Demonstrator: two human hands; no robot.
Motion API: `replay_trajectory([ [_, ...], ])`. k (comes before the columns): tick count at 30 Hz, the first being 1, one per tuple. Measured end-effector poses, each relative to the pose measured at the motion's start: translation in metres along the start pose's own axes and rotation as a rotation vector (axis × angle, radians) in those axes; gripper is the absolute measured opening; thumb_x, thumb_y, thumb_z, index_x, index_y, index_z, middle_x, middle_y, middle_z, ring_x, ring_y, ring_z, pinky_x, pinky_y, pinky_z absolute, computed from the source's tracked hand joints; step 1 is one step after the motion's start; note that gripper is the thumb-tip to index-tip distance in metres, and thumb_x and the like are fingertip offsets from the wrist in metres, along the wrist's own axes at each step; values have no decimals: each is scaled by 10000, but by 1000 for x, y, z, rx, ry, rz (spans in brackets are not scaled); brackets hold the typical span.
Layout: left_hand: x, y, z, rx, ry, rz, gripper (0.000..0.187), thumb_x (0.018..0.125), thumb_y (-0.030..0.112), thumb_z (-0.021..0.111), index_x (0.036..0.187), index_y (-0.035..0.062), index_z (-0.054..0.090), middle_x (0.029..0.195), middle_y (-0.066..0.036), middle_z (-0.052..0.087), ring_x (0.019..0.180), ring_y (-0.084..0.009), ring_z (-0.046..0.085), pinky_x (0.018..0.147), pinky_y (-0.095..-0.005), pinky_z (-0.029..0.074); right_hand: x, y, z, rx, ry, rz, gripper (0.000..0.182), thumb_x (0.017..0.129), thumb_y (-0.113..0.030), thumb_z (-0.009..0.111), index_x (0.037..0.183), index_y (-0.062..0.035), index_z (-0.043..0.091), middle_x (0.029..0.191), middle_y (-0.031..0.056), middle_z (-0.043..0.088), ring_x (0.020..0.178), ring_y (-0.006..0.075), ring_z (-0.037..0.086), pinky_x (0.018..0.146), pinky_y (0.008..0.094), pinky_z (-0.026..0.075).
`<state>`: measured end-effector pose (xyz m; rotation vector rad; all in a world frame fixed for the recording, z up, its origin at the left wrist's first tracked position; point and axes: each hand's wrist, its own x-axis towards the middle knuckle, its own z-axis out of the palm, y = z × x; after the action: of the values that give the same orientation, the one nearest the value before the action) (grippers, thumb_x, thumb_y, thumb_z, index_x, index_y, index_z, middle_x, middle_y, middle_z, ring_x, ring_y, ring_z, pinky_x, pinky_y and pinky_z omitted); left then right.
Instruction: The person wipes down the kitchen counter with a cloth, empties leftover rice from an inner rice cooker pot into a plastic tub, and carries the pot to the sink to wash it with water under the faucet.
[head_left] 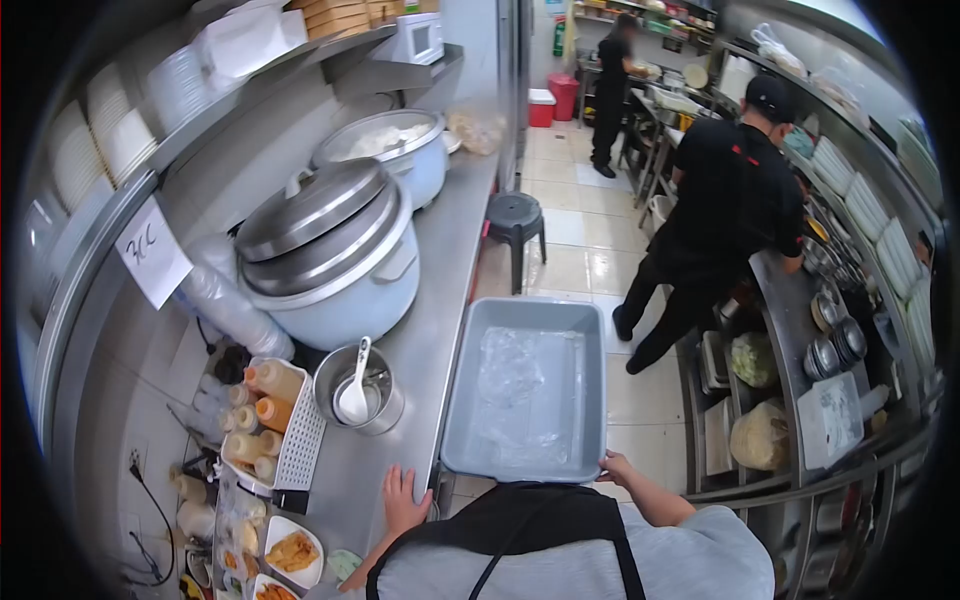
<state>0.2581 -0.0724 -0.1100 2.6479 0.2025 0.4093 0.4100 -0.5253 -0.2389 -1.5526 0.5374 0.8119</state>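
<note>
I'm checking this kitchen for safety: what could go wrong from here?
The right hand has its grip at one near corner of the gray tub, so the tub might tilt or slip. The co-worker in black stands just beyond it, facing away, and could step back into it. The white spoon stands up out of the metal pot, so the left arm, near it, might catch the handle if the left hand reaches forward.

Lidded cooker on surface (425, 325): second cooker (428, 168) behind lidded cooker (345, 270); pot (386, 414) holding spoon (352, 400), bottle basket (303, 440) before it; stool (515, 213), tub (568, 405) right.
</note>
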Motion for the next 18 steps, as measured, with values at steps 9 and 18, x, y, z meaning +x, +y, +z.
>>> replay_trajectory([
  [9, -1, -8, 8, -33, -3, -12, 550, 621, 254, 667, 1091, 40, 476, 1244, -202, 345, 1166, -376, 304, 943, -458, 272, 63, -25, -13, -54, 260, -77, 465, 772, -11, 508, 1221, -87, 418, 962, 138, 564, 718, 275, 599, 546, 404, 549],
  [18, 60, 32, -29, -442, 35, -124, 206, 661, 84, 631, 854, 19, 605, 995, -146, 567, 977, -296, 520, 845, -370, 399, 136, -103, -24, 5, 394, -251, 442, 760, 75, 464, 1186, -44, 454, 842, 86, 566, 671, 157, 549, 509, 244, 444],
])
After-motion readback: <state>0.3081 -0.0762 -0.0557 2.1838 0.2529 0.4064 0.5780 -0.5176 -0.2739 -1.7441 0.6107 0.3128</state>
